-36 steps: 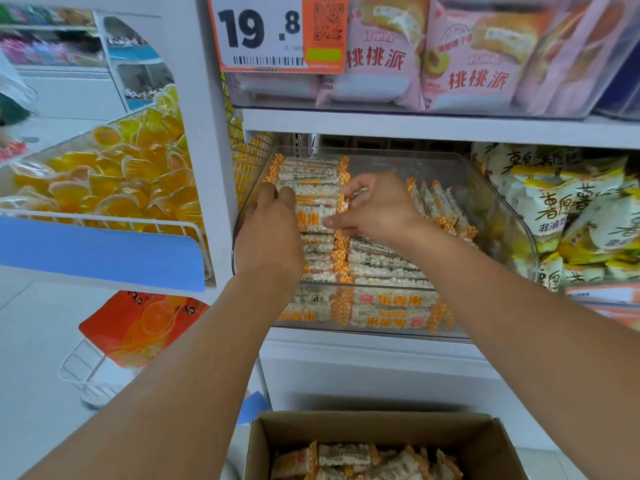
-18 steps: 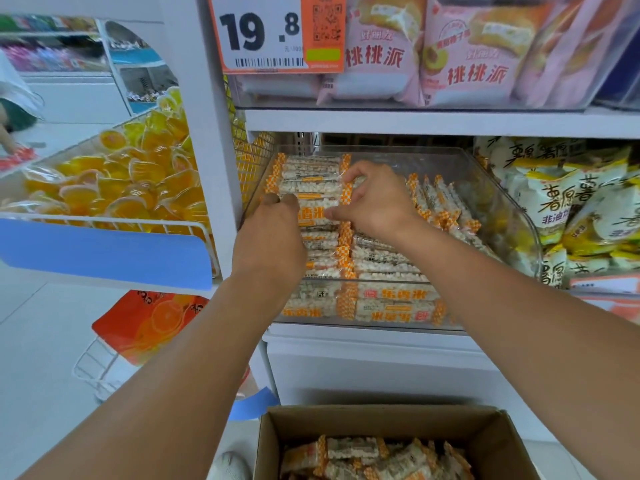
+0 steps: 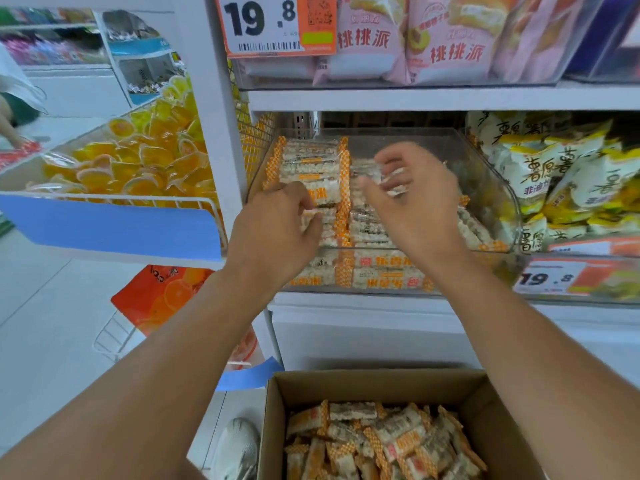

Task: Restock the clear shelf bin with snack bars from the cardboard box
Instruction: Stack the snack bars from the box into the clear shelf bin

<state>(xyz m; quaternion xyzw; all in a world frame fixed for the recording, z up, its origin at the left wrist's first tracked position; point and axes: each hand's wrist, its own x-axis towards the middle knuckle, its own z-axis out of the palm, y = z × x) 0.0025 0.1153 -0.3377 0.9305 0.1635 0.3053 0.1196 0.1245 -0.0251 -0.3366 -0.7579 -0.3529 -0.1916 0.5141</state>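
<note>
A shop aisle of white shelving [image 3: 415,98] fills the view, pale floor tiles at the left. The left hand [image 3: 273,233] reaches into the clear shelf bin [image 3: 491,188] on the middle shelf, fingers curled and pinching the near end of a snack bar [image 3: 320,197] at the front of the left-hand stack. The right hand [image 3: 415,199] hangs just beside it over the right-hand row; it is blurred, fingers spread and loosely bent (whether they touch a wrapper I cannot tell). The bin's snack bars [image 3: 311,161] lie flat in two rows with orange checked ends, filling the left and middle; its far right corner shows bare plastic. Below the forearms, the cardboard box [image 3: 277,410] stands open on the floor, with more bars [image 3: 381,441] heaped loosely inside. A grey shoe [image 3: 237,445] sits just left of it. Yellow-green bags [image 3: 561,174] fill the neighbouring bin to the right, pink packets [image 3: 443,36] the shelf above, beside a 19.8 price tag [image 3: 273,24]. Orange jelly cups [image 3: 138,161] pile in a wire rack to the left.
</note>
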